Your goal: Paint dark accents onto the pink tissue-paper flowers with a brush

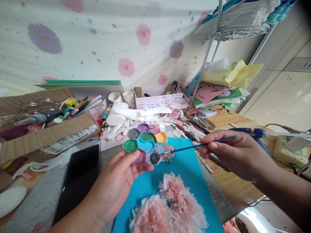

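My left hand (130,163) holds a flower-shaped paint palette (147,142) by its near edge, thumb on top. Its round wells carry green, blue, yellow, purple, grey and black paint. In my right hand (225,149) a thin blue paintbrush (194,146) is pinched between thumb and fingers. The brush tip reaches into the black well at the palette's near right. Below the palette lies a bright blue sheet of paper (194,174) bearing pink and white tissue-paper flowers (170,204). A crumpled silvery piece (168,153) shows just behind the brush.
A black phone (80,181) lies to the left on a grey cutting mat (48,194). Behind it stands a cardboard box (48,139) of pens and tools. Paper cups (128,98), scissors (205,121) and scattered markers crowd the back. A blue glue gun (257,132) sits at right.
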